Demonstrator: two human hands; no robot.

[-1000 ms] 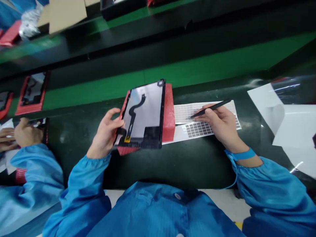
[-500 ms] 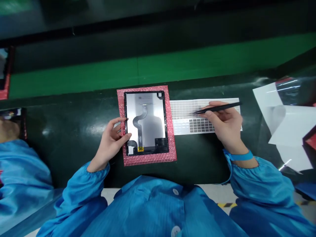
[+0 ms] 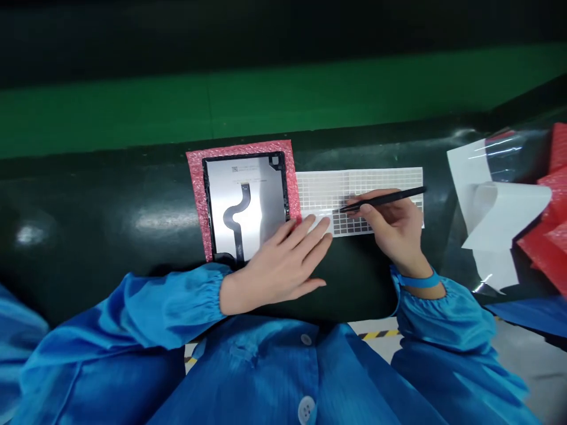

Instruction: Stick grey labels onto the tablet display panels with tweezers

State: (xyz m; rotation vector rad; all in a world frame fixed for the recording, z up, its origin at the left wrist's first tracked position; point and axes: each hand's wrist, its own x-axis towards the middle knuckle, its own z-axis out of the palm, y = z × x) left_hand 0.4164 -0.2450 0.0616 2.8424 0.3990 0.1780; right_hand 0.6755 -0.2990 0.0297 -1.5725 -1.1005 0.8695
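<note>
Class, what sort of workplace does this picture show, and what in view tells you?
Probably an electronics assembly line: a blue antistatic smock, a wrist strap, tweezers, and a display panel on pink bubble padding.

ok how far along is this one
Done: the display panel lies back up on a pink foam pad, its flex cable flat against it. In hand: the right hand holds black tweezers over the label sheet, with the open left hand beside it. Left: rows of dark squares remain on that sheet.
</note>
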